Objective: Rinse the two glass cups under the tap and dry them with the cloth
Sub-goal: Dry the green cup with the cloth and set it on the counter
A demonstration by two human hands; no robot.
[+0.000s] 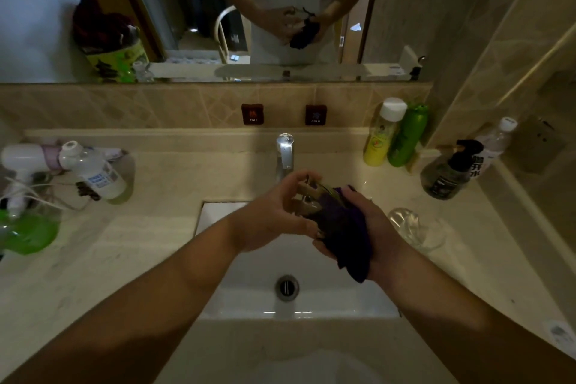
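On the far left of the counter (162,227) lie a white hair dryer (23,159) and a clear bottle (93,173), well apart from the work area. At centre, the tap (285,153) stands behind the sink (299,299); no water stream is discernible. The left hand (274,215) is raised over the sink, its fingers (293,179) curled around the first glass cup (307,199), which is transparent and only partly legible between the two hands. This grip appears to steady the cup so that it can be turned against the cloth. Immediately to the right, the right hand (371,221) cups the dark purple cloth (343,227), fingers wrapped round it and pressing it against the cup; the cloth hangs below the palm. Holding both over the basin lets any drips fall into the sink rather than onto the counter. Judged from this arrangement, the drying step is in hand for one cup. The second glass cup (414,227) lies on the counter just right of the sink, apart from the hands, within easy reach. Further right stand several bottles (396,134).
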